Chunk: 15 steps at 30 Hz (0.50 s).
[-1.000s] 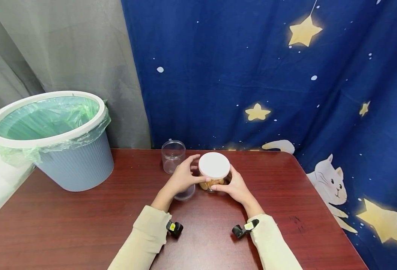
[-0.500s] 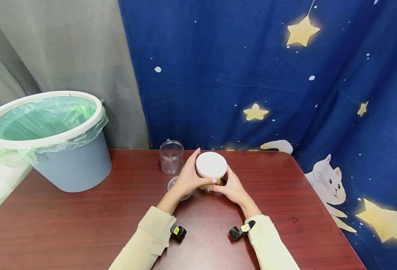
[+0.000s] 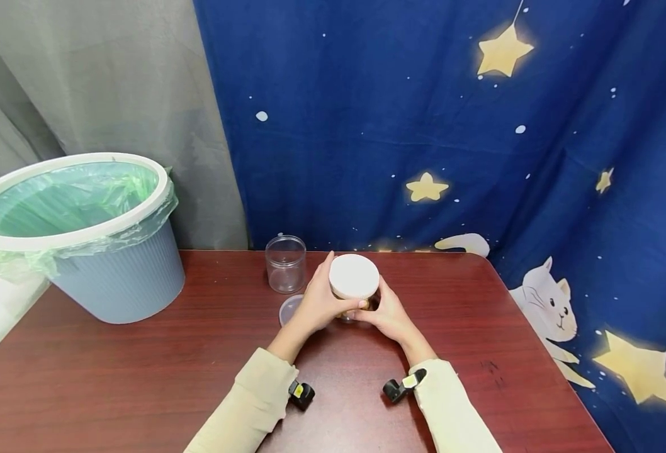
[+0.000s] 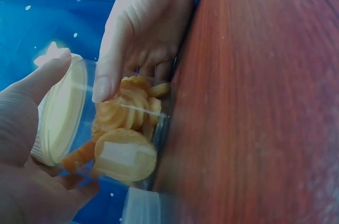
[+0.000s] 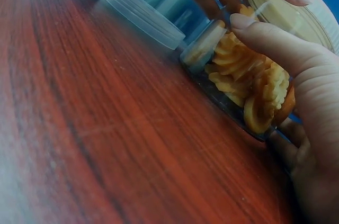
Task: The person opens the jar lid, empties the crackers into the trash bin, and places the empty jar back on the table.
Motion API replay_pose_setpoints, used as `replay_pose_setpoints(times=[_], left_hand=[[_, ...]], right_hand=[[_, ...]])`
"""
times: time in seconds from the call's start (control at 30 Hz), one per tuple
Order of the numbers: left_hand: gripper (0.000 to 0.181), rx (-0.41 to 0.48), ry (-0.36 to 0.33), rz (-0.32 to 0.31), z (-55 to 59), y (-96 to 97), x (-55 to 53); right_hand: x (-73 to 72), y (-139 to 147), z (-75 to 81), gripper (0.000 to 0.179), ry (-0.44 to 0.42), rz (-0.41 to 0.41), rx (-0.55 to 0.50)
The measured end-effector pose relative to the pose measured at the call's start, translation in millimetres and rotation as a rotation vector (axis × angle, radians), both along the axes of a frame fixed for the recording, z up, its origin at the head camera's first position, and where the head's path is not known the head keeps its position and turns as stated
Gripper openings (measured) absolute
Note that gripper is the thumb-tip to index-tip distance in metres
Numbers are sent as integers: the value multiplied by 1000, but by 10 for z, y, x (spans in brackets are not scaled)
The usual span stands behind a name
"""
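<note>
Lidded jar [image 4: 119, 121] at 12 o'clock, on or just above the surface [image 3: 140, 377]; left hand [image 3: 317, 302] grasping it near the white lid [image 3: 354, 277], right hand [image 3: 391, 313] grasping its side. Probably light, stiff, slick; cookies [image 5: 238, 62] inside likely crumbly. Best grip: low walls, 3 and 9 o'clock.

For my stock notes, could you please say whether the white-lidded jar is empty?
Not empty: golden cookies show through the clear jar.
</note>
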<state>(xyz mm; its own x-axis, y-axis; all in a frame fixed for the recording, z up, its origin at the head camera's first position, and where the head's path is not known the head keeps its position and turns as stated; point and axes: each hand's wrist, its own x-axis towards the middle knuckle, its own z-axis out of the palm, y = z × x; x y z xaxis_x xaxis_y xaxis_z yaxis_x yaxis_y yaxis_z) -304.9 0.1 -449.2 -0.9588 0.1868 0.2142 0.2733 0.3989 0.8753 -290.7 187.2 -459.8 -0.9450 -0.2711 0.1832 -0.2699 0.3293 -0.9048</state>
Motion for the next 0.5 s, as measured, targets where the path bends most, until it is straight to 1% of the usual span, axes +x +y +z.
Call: replay_pose_setpoints(times=[0.17, 0.27, 0.43, 0.5], left_hand=[[128, -81, -13, -11, 57, -23, 30], [124, -132, -11, -21, 98, -62, 42], [110, -209, 32, -31, 161, -154, 44], [104, -227, 47, -39, 200, -196, 37]], right_hand=[[18, 5, 28, 88, -5, -12, 13], [11, 7, 18, 90, -11, -13, 2], [-5, 4, -1, 91, -6, -8, -8], [-12, 6, -2, 91, -1, -6, 0]])
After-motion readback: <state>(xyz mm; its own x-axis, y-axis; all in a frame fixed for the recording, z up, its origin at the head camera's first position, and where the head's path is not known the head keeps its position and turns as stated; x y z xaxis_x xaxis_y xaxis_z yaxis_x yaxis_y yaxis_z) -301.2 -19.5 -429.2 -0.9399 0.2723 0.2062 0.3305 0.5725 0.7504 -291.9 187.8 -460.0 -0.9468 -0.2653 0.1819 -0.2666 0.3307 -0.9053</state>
